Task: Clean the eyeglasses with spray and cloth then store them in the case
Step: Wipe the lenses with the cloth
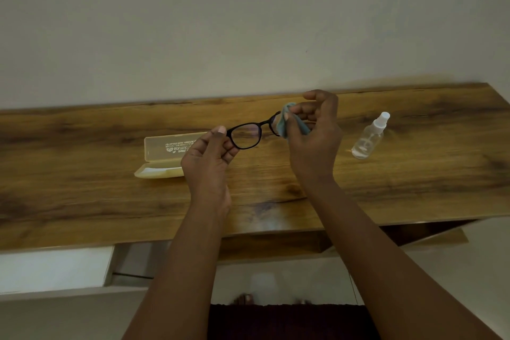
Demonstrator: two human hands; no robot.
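Above the wooden table (82, 188), the left hand (209, 157) pinches one end of the black eyeglasses (248, 135) while the right hand (314, 135) presses a blue cloth (284, 124) around the other lens. The open case (162, 157) lies left, the spray bottle (369, 138) right.

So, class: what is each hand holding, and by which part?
The left hand pinches the eyeglasses at the frame's left end. The right hand pinches the blue cloth around the other lens.
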